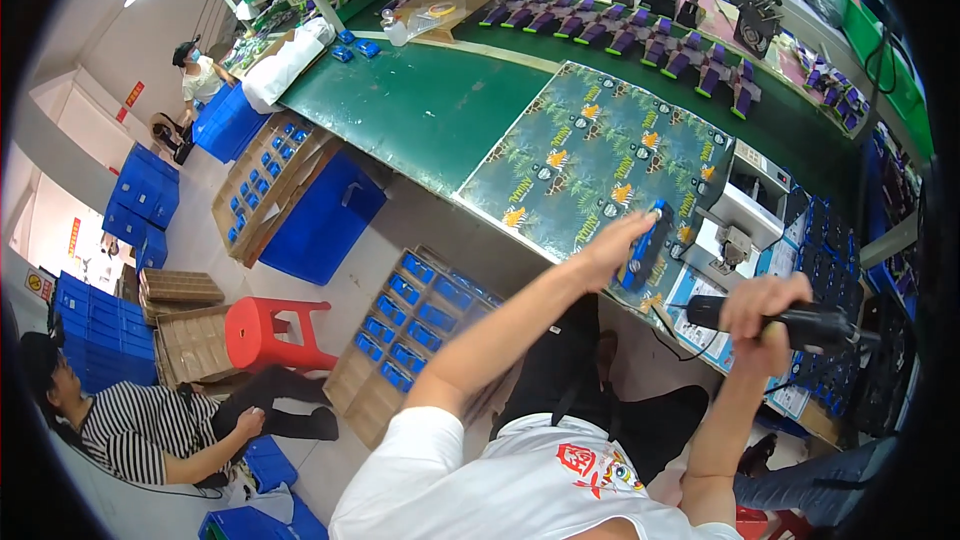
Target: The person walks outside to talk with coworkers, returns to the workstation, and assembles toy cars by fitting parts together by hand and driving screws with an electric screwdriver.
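Note:
My left hand (608,250) grips a blue toy car (636,262) near the front edge of the bench, its black underside partly showing. Closed around a black electric screwdriver (815,328), my right hand (762,310) is to the right of the car. The tool lies roughly level, its narrow end pointing left toward the car but apart from it. Beneath the car is a patterned mat (570,155) with a jungle print. A white boxy machine (748,195) with a metal part at its front stands just beyond my right hand.
Black parts (830,270) fill the bench's right side. Purple and green toy pieces (630,32) form a row at the back. Left of me are a cardboard tray (350,380) of blue cars, a red stool (262,338), blue crates (100,325) and a seated person (130,430).

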A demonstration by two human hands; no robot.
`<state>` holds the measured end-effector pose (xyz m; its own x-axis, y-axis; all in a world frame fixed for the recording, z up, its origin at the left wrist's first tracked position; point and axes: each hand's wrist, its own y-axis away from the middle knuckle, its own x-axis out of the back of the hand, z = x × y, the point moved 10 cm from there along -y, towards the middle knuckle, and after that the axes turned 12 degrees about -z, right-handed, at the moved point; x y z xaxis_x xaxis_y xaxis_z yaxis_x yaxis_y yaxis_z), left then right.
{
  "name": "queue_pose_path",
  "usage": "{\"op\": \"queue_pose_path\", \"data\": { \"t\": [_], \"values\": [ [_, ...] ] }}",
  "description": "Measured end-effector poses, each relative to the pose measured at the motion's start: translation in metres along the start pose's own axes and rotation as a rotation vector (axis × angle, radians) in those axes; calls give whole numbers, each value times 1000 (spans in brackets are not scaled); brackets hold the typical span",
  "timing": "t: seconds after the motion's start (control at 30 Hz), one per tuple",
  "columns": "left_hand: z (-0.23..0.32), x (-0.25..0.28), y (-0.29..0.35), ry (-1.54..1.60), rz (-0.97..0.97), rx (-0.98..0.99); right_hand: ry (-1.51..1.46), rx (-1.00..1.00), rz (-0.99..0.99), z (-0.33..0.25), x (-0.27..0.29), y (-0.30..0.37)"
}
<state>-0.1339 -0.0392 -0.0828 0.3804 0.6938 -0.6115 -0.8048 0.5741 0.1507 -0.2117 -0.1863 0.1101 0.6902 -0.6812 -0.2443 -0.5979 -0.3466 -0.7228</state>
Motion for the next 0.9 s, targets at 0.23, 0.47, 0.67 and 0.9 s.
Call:
{"op": "queue_pose_path", "data": {
  "t": [0.23, 0.47, 0.67, 0.9],
  "values": [
    [83, 46, -38, -1869, -202, -183, 469, -180, 258, -28, 76, 56],
    [198, 213, 45, -2135, 297, 165, 685, -329, 437, -28, 108, 98],
    [180, 219, 118, -1885, 641, -377, 901, -306, 593, -30, 137, 123],
    [182, 208, 140, -1806, 751, -606, 856, -242, 720, -47, 143, 140]
  ]
}}
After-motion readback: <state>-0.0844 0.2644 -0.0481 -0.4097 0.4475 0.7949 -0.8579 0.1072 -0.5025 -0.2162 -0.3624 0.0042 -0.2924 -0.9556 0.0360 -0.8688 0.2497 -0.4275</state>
